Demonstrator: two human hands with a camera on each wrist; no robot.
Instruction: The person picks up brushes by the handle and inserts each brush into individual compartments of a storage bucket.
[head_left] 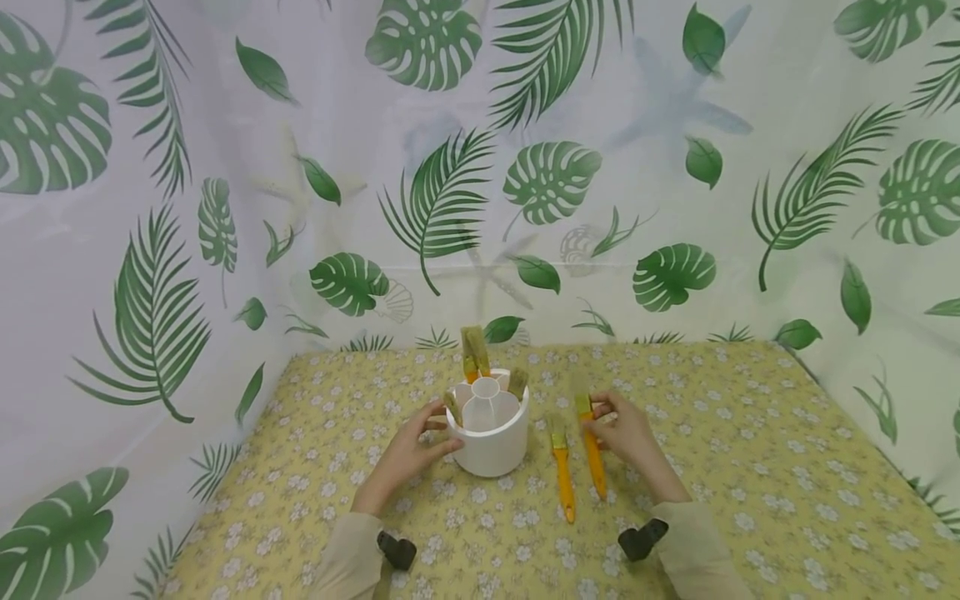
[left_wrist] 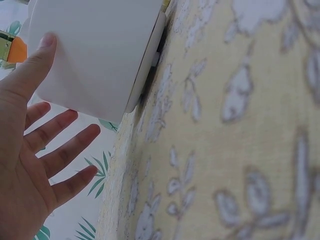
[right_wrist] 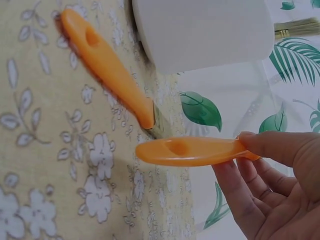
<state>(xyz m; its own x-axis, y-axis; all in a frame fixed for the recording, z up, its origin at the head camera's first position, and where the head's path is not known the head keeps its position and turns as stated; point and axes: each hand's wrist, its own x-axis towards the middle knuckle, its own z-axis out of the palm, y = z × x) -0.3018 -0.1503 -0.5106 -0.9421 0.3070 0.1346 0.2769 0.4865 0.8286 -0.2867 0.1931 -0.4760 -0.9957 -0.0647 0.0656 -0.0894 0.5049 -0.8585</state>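
Observation:
A white round holder (head_left: 491, 450) with inner compartments stands on the table, with several paintbrushes in it, bristles up. My left hand (head_left: 411, 450) is at the holder's left side. In the left wrist view its thumb (left_wrist: 46, 47) touches the white wall while the other fingers spread out nearly straight. To the right of the holder, my right hand (head_left: 624, 429) pinches a paintbrush (head_left: 594, 458) by its orange handle near the ferrule, bristles pointing away from me. In the right wrist view, this handle (right_wrist: 190, 151) is raised off the cloth. A second orange-handled paintbrush (head_left: 564, 479) lies between the holder and this hand.
A yellow floral cloth (head_left: 750, 467) covers the table. White curtains (head_left: 465, 108) printed with green leaves hang behind it and along both sides. Two brushes (head_left: 475, 346) stick up highest, at the holder's back. Each wrist carries a small black device (head_left: 396, 550).

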